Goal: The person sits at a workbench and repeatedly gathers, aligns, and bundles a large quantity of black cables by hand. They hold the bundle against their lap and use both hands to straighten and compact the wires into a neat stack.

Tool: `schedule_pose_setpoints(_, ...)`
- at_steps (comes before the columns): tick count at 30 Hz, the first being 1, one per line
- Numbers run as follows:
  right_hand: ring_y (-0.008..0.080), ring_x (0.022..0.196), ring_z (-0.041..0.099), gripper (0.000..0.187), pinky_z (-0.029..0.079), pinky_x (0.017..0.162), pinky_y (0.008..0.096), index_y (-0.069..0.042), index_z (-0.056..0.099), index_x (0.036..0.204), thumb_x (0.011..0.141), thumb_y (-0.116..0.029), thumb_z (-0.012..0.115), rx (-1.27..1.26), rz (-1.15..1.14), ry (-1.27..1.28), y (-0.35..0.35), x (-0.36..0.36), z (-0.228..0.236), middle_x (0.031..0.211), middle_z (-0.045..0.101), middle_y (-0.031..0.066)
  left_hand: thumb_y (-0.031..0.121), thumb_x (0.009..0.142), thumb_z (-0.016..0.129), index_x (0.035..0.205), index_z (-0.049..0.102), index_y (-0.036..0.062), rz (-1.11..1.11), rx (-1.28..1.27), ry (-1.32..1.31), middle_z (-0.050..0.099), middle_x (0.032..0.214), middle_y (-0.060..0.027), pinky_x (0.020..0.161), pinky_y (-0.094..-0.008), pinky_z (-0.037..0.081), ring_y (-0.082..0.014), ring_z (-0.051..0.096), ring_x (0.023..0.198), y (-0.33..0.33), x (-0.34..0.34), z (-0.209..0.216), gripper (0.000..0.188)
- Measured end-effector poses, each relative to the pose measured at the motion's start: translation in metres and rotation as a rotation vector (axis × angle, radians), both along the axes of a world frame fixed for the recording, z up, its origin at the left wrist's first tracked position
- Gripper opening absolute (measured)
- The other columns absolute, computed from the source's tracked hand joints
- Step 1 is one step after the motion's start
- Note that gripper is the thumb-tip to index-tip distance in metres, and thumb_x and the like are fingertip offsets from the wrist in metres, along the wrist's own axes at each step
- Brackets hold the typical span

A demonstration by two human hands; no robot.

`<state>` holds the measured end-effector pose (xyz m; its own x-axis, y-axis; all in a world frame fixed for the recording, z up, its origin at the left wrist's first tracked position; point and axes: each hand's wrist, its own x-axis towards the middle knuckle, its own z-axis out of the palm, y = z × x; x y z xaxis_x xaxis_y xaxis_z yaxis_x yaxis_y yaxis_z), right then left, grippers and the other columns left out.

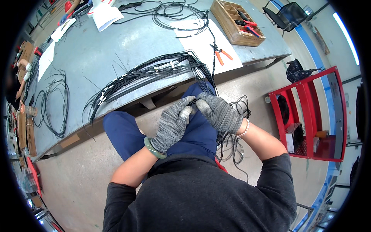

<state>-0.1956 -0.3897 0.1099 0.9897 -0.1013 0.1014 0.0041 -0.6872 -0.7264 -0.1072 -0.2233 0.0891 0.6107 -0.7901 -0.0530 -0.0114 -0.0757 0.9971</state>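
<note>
Both of my hands wear grey knitted gloves and meet above my lap. My left hand (174, 120) is closed, its thumb and fingers pinching black cables just off the table's front edge. Close beside it, my right hand (218, 112) is closed on the same cables. The bundle of black cables (143, 73) lies along the near side of the grey table (96, 42), with white tags on it, and runs over the edge down to my hands. Loose cable ends (235, 150) hang to the floor at my right. My fingers hide the exact spot they grip.
Orange-handled pliers (221, 53) lie on a white sheet (228, 67). Behind them stands a wooden box (243, 36) with tools. Coiled cables (177, 17) lie farther back, another coil (54, 104) at left. A red cart (309, 112) stands right. Other people work at far left.
</note>
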Motion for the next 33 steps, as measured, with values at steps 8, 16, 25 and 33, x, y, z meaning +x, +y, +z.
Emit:
schedule_pose_setpoints(8, 0.0341, 0.061, 0.061, 0.019, 0.049, 0.054, 0.0421, -0.004, 0.052, 0.089, 0.093, -0.022, 0.048, -0.398, -0.216, 0.05, 0.028, 0.004, -0.001, 0.072, 0.06, 0.0162, 0.013, 0.096, 0.045, 0.132, 0.047, -0.001, 0.102, 0.042, -0.309, 0.061, 0.114, -0.0192, 0.086, -0.0318, 0.048, -0.0249, 0.062, 0.098, 0.002, -0.022, -0.019, 0.039)
schedule_pose_setpoints(16, 0.033, 0.066, 0.064, 0.021, 0.05, 0.058, 0.0423, -0.003, 0.052, 0.089, 0.09, -0.024, 0.05, -0.38, -0.215, 0.173, 0.03, 0.011, -0.003, 0.075, 0.062, 0.0163, 0.013, 0.096, 0.043, 0.137, 0.038, -0.0043, -0.001, 0.079, -0.492, 0.054, 0.124, -0.0247, 0.096, -0.0354, 0.044, -0.0341, 0.057, 0.111, 0.007, -0.012, -0.041, 0.045)
schedule_pose_setpoints(25, 0.032, 0.068, 0.065, 0.019, 0.051, 0.059, 0.0416, -0.004, 0.053, 0.091, 0.09, -0.023, 0.05, -0.42, -0.321, 0.126, 0.036, 0.028, -0.02, 0.077, 0.064, 0.0158, -0.005, 0.08, 0.042, 0.149, 0.006, 0.0006, 0.046, -0.045, -0.136, 0.022, 0.15, -0.0223, 0.113, -0.0328, 0.023, -0.0284, 0.024, 0.14, 0.0, -0.04, -0.023, 0.078)
schedule_pose_setpoints(33, 0.0354, 0.077, 0.064, 0.026, 0.051, 0.065, 0.0435, -0.003, 0.052, 0.103, 0.091, -0.026, 0.051, -0.185, -0.116, 0.049, 0.017, 0.019, -0.024, 0.083, 0.064, 0.0182, 0.017, 0.094, 0.052, 0.127, 0.043, -0.0019, 0.028, -0.011, 0.24, 0.058, 0.107, -0.0113, 0.086, -0.0269, 0.044, -0.0146, 0.053, 0.097, -0.01, 0.011, -0.02, 0.039)
